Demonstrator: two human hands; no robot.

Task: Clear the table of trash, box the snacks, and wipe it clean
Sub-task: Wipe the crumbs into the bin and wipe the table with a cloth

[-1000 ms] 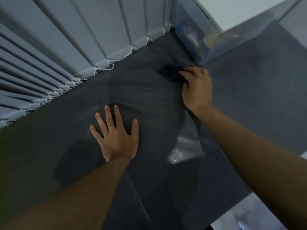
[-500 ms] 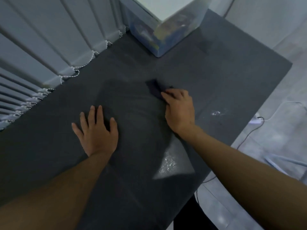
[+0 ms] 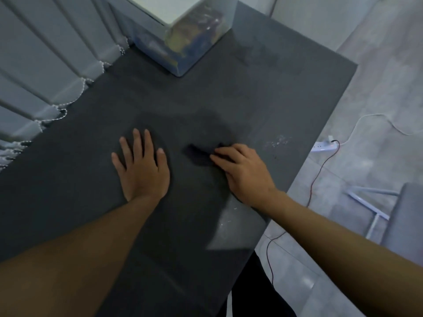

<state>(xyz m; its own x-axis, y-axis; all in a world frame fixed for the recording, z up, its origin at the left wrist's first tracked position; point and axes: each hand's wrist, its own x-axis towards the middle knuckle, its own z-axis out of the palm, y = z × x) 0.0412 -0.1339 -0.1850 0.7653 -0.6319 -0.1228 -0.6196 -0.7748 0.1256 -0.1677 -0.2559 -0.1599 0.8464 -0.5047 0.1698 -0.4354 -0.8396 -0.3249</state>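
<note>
Your left hand (image 3: 142,170) lies flat, fingers straight, on the table (image 3: 286,88). Your right hand (image 3: 243,173) grips a dark cloth (image 3: 198,154) at mid-table; the crumpled cloth juts leftward from your fingers, long axis unclear.

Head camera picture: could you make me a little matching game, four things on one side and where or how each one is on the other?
Things:
1 left hand
2 right hand
3 clear plastic box
4 power strip

States:
A on the floor beside the table
B flat on the table, fingers straight
C at the table's far end, near the blinds
D gripping the dark cloth

Pairs: 1-B, 2-D, 3-C, 4-A.
</note>
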